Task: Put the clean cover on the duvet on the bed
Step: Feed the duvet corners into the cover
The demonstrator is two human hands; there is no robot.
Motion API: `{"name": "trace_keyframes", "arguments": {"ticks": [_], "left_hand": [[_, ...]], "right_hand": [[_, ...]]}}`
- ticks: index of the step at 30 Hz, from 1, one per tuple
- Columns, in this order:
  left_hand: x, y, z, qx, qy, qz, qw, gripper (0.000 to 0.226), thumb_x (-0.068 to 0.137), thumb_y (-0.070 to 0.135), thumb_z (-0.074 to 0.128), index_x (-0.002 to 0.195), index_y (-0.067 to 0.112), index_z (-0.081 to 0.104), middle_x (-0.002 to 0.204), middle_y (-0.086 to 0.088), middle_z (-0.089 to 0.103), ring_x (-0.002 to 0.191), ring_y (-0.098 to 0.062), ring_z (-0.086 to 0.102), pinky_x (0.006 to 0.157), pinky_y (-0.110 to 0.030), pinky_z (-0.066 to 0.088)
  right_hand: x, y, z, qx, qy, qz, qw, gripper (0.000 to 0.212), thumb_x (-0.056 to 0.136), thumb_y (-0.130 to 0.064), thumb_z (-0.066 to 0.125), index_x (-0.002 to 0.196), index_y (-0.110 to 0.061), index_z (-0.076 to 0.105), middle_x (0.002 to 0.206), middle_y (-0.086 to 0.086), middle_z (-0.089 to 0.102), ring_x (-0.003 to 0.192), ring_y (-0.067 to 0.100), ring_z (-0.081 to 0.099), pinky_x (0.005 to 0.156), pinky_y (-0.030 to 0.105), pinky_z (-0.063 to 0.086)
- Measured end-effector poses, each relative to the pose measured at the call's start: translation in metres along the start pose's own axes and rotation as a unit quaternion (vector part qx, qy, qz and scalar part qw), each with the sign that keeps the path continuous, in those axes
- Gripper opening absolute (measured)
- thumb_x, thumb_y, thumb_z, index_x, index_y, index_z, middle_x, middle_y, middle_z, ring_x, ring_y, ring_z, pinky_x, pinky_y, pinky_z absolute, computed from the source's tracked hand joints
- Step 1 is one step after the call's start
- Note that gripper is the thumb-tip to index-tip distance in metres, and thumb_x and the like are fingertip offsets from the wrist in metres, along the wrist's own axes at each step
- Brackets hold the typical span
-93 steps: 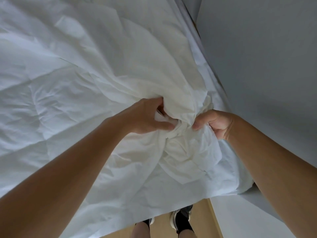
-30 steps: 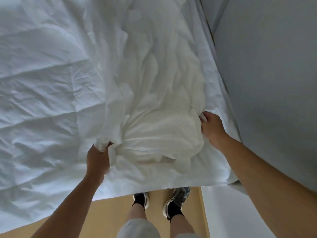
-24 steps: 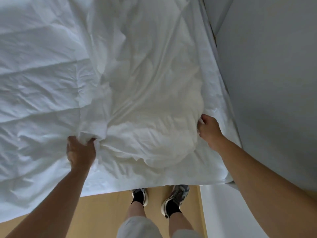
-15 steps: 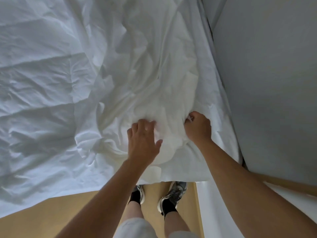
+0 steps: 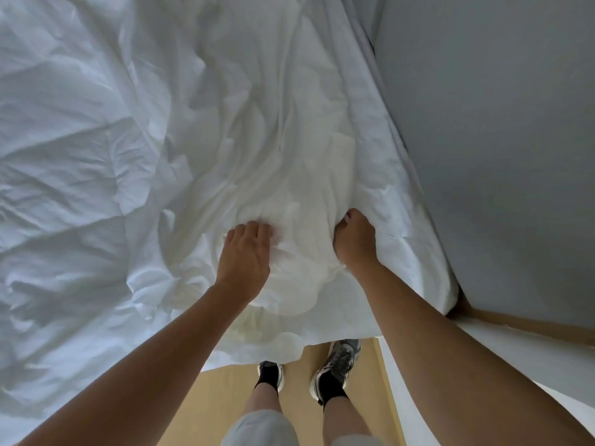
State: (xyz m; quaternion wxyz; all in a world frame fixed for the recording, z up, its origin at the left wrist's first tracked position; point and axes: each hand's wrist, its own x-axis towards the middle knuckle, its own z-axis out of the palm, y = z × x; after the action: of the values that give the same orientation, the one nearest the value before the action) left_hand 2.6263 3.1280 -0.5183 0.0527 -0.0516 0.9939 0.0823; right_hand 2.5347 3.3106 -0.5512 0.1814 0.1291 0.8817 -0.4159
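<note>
Because the duvet cover [image 5: 289, 175] looks soft and light, my left hand [image 5: 246, 254] and right hand [image 5: 354, 244] clench handfuls at lower centre; corners should hold best.

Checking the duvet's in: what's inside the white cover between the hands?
A cream padded bulge shows through the thin white fabric cover, gripped by the left hand and right hand. The filling itself is covered.

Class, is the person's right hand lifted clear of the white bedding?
No, the right hand grips a bunched fold of the white bedding on the bed.
</note>
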Motion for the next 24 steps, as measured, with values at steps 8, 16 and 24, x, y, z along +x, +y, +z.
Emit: {"name": "trace_keyframes", "arguments": {"ticks": [8,16,24], "left_hand": [[-0.038,-0.065,-0.021,-0.098,0.046,-0.054,0.993,0.019,0.083,-0.017,0.063,0.091,-0.001,0.069,0.087,-0.017,0.061,0.068,-0.038,0.062,0.064,-0.044,0.057],[-0.050,-0.121,-0.054,0.018,0.034,-0.223,0.974,0.018,0.081,-0.005,0.055,0.094,-0.006,0.068,0.088,-0.030,0.061,0.082,-0.050,0.063,0.075,-0.057,0.054],[0.017,0.051,-0.022,0.012,-0.020,0.125,0.992,0.034,0.088,0.039,0.071,0.115,0.019,0.065,0.108,-0.003,0.063,0.098,-0.024,0.056,0.088,-0.035,0.040]], "right_hand": [[0.004,0.015,-0.011,0.045,0.003,-0.016,0.999,0.032,0.091,-0.012,0.052,0.063,-0.017,0.038,0.059,-0.006,0.044,0.056,0.012,0.037,0.048,0.020,0.029],[0.002,0.024,-0.017,0.092,-0.022,0.004,0.996,0.052,0.093,-0.042,0.066,0.062,-0.019,0.031,0.058,-0.007,0.029,0.055,0.015,0.029,0.056,0.033,0.029],[0.008,0.022,-0.034,0.063,-0.095,0.011,0.993,0.041,0.091,-0.040,0.070,0.069,-0.014,0.047,0.063,0.001,0.042,0.055,0.017,0.037,0.055,0.032,0.033]]}}
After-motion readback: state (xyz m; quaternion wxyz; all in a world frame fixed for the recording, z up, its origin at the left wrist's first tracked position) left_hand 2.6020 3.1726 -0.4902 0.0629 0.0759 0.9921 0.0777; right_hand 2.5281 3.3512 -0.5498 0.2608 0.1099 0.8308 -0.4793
